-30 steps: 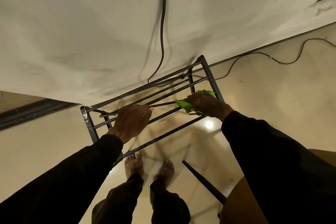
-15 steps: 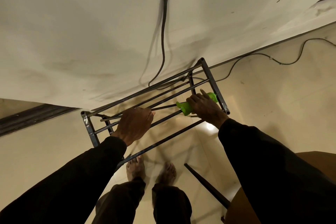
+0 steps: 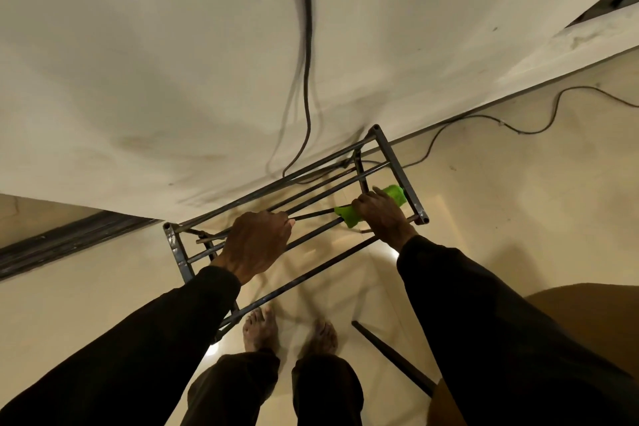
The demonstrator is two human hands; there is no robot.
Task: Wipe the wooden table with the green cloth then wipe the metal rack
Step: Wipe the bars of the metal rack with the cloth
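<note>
The metal rack is a grey frame with several thin bars, standing against the wall below me. My left hand grips one of the middle bars near the rack's left half. My right hand holds the green cloth wrapped around a bar close to the rack's right end rail. Green cloth sticks out on both sides of that hand. The wooden table shows as a brown rounded edge at the lower right, partly hidden by my right sleeve.
A cream wall rises behind the rack with a dark cable hanging down it. Another cable trails over the glossy floor at right. My bare feet stand just below the rack. A dark table leg slants nearby.
My right hand has slid the green cloth along the bar toward the rack's right end rail. My left hand has stayed gripping its bar.
</note>
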